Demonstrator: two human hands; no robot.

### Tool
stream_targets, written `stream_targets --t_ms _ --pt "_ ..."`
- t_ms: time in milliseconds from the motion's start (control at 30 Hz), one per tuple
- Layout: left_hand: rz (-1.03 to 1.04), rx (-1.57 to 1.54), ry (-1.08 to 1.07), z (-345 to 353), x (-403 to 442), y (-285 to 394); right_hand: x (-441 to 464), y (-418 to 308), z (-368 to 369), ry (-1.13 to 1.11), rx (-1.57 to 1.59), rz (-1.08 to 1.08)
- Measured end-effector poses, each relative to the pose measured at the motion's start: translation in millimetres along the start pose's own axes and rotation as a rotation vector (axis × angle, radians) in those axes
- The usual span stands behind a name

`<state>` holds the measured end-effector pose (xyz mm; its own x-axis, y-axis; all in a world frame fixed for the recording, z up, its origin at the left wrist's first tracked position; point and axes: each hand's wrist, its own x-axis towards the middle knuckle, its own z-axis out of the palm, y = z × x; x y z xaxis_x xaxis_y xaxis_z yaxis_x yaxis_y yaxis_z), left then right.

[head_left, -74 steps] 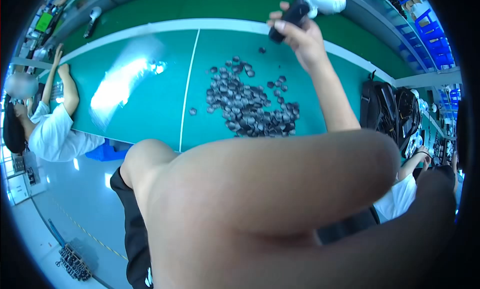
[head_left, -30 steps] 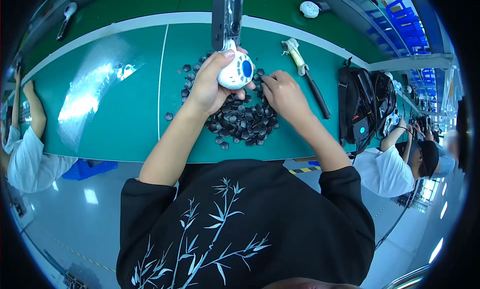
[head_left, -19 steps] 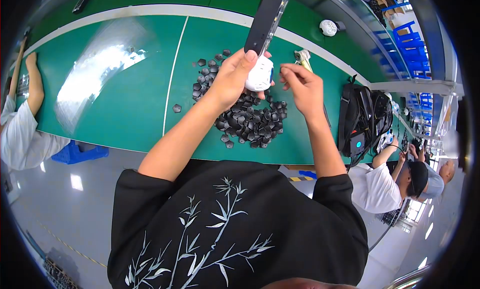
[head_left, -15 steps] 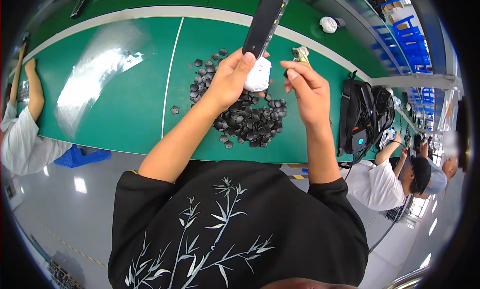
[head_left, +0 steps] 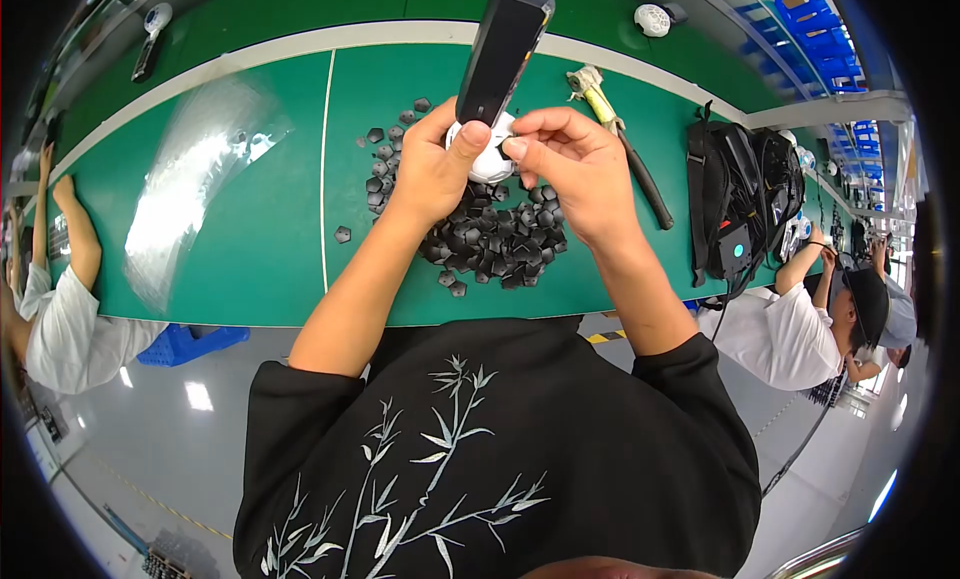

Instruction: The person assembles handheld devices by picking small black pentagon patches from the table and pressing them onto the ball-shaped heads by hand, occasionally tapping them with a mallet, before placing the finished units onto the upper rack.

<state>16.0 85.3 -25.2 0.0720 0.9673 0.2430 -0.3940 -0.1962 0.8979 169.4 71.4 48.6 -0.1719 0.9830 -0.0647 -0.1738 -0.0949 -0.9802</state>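
My left hand (head_left: 437,169) is closed round a device with a white rounded head (head_left: 492,165) and a long black handle (head_left: 503,54) that points away from me. My right hand (head_left: 572,164) pinches a small dark piece (head_left: 508,151) against the white head; fingers partly hide it, but it resembles the loose pieces below. Under both hands lies a pile of black pentagon-shaped pieces (head_left: 490,244) on the green table (head_left: 400,291). One single piece (head_left: 343,235) sits apart, left of the pile.
A hammer-like tool (head_left: 645,179) lies right of my right hand. Farther right stands a black backpack (head_left: 725,199). Clear plastic sheeting (head_left: 190,189) covers some of the table's left side. At the back are a white patterned ball (head_left: 652,21) and a similar device (head_left: 150,44). People sit at both sides.
My right hand has moved left to the white head, bringing the small dark piece against it. My left hand and the device have shifted slightly left, and the hammer-like tool is more exposed.
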Motion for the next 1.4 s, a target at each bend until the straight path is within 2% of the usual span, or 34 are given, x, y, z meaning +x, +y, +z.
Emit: stream_targets --t_ms 200,333,500,700,833,867,1000,1200,1333,1400 --pt "-0.086 0.046 -0.145 -7.6 0.0 -1.6 6.1 -6.1 -7.2 -0.057 -0.017 0.131" --pt "-0.189 -0.077 -0.161 -1.5 -1.9 0.8 12.1 -10.7 -18.2 -0.131 -0.067 0.279" --pt "-0.278 -0.242 -0.156 1.3 -2.0 2.1 7.7 -2.6 -22.0 -0.159 0.075 0.242" --pt "-0.289 -0.165 -0.122 1.1 -3.4 0.2 1.6 4.7 -32.7 -0.081 0.111 0.249" --pt "-0.38 -0.355 -0.07 4.6 -3.9 6.0 -12.4 28.7 -48.5 0.035 -1.059 -0.052" --pt "-0.385 -0.357 -0.07 4.6 -4.4 6.0 -14.4 36.4 -50.8 0.036 -1.059 -0.046" --pt "-0.381 -0.329 -0.046 2.0 0.3 8.4 -16.1 61.1 -56.9 0.065 -1.296 -0.284" --pt "-0.33 -0.252 0.009 3.0 4.1 13.0 -13.4 54.2 -47.9 -0.101 -1.269 -0.225" --pt "-0.228 -0.146 -0.018 1.2 5.0 9.6 -13.8 27.5 -38.2 -0.003 -0.61 0.225" --pt "-0.224 -0.146 -0.016 -1.1 4.4 6.2 -13.5 16.9 -34.5 -0.016 -0.529 0.155"
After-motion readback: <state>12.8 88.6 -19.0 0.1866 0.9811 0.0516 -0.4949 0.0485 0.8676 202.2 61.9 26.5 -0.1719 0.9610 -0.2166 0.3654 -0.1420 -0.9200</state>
